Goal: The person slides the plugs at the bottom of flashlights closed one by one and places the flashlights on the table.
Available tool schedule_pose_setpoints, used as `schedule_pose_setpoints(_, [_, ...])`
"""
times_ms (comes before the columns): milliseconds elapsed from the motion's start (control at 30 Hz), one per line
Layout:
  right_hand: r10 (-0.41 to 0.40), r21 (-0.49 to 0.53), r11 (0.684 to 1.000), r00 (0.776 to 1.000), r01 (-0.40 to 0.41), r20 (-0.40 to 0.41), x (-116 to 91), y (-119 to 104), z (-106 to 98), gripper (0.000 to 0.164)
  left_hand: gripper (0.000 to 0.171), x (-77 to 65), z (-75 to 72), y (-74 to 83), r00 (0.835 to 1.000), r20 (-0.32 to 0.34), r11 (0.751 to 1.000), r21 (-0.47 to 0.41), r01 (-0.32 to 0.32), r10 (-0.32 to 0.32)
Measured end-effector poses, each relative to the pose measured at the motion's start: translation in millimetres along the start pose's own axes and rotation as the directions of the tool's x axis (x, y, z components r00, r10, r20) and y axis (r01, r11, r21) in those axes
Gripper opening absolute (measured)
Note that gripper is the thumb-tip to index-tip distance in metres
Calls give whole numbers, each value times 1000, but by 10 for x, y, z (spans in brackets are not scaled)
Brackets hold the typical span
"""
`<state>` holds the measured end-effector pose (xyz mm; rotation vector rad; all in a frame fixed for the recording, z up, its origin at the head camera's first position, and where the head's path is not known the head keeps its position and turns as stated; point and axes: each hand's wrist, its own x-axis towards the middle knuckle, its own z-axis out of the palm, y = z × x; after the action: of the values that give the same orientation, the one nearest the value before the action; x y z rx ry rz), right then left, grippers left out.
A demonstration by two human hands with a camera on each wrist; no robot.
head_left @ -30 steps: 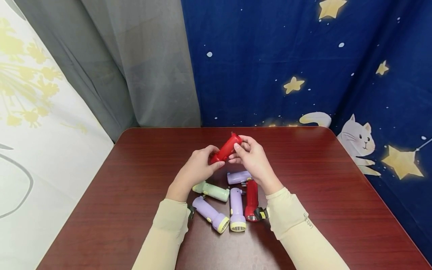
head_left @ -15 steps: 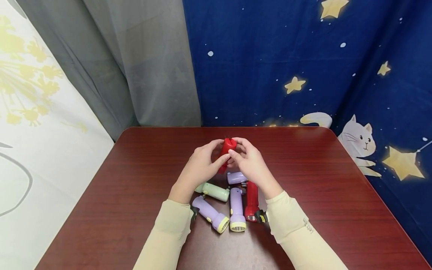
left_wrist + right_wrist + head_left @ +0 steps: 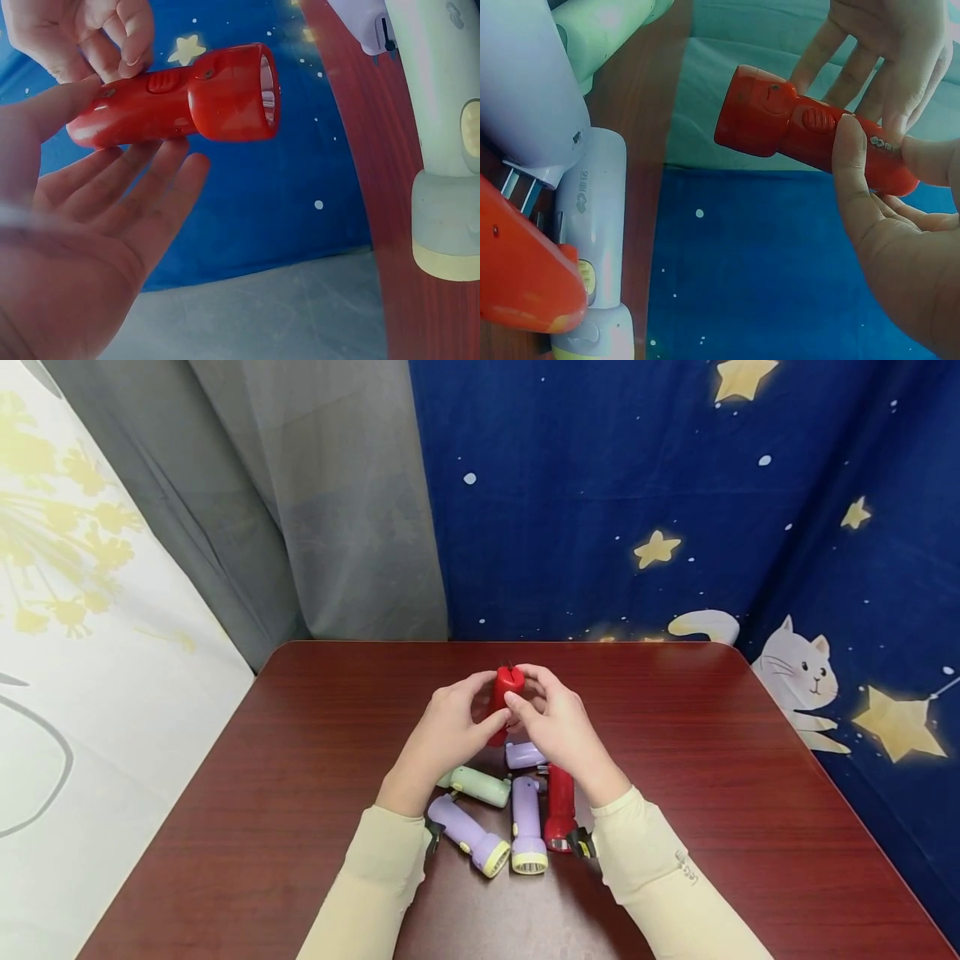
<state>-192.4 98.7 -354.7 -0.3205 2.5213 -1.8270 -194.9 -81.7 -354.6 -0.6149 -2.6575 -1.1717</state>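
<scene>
Both hands hold a red flashlight over the far half of the table, its tail end up in the head view. My left hand has its thumb on one side of the barrel and its fingers along the other. The right hand grips the same barrel near the tail, thumb beside the sliding switch in the right wrist view. The lens head points away from both palms. Below lie a green flashlight, a second red flashlight and purple flashlights, one in the middle.
Another purple flashlight lies slantwise near the left wrist, and a further purple one lies behind the group, partly hidden by the right hand. Metal prongs stick out of some tails. The brown table ends at a blue star-patterned curtain and a grey curtain.
The held red flashlight has swung from slanting up to the right to nearly upright, tail toward the camera. My left hand has moved up along it, bringing the thumbs together. Little moves after that.
</scene>
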Motion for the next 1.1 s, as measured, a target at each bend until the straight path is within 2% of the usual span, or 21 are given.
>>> schedule_pose_setpoints(200, [-35,-30,999,999,35,-1,-37,-50,7,52,45,4,14,11,998,-61,1000,-17,-10,9])
schedule_pose_setpoints(400, [-44,-79,996,999,43,-15,-52,-65,10,54,42,9,25,1,996,-88,998,-64,-9,3])
schedule_pose_setpoints(600, [-108,-130,986,994,103,-28,-68,-56,15,60,43,-1,29,7,996,-94,998,-66,-10,3])
schedule_pose_setpoints(767, [-182,-176,969,982,172,-40,-47,-74,8,58,44,40,6,23,996,-93,997,-72,-9,3])
schedule_pose_setpoints(967, [-187,-199,964,982,176,-38,-54,-69,19,57,46,31,-2,13,997,-80,997,-73,15,-21])
schedule_pose_setpoints(1100, [-187,-233,957,982,173,-37,-65,-68,27,56,45,27,4,0,997,-81,997,-72,1,-7])
